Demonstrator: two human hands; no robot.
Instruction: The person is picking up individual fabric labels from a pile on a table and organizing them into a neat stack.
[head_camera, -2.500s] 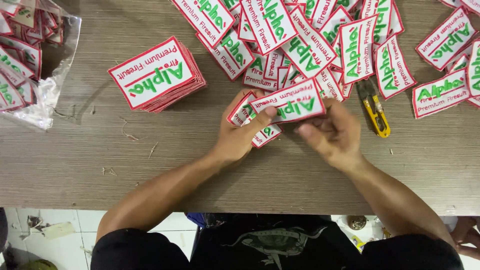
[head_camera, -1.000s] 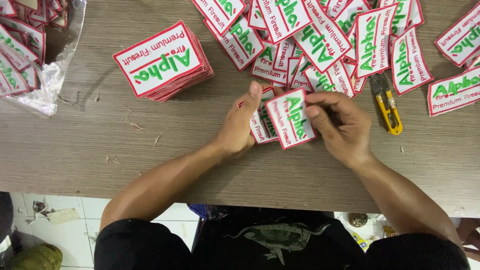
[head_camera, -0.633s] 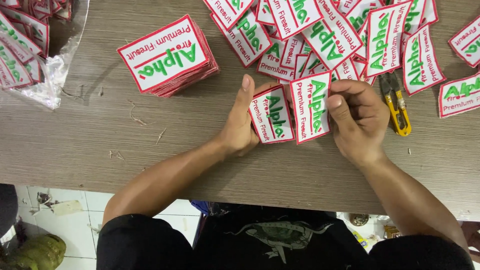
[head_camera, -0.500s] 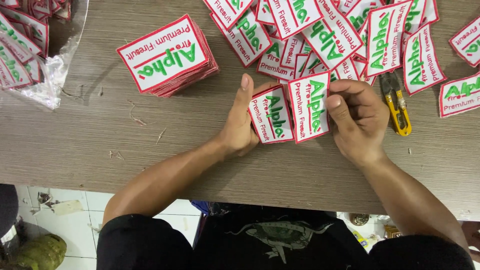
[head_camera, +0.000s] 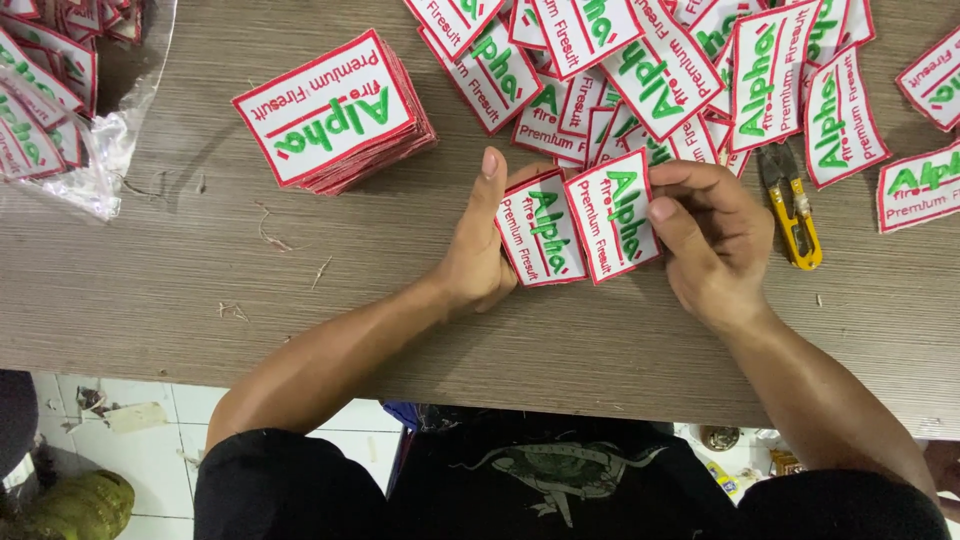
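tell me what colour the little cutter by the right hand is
Yellow handle with grey metal blades; the cutter lies beside the right hand, head view.

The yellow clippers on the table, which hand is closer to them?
The right hand. It holds a patch just beside the yellow clippers, almost touching them. The left hand holds another patch farther off, beyond the right hand.
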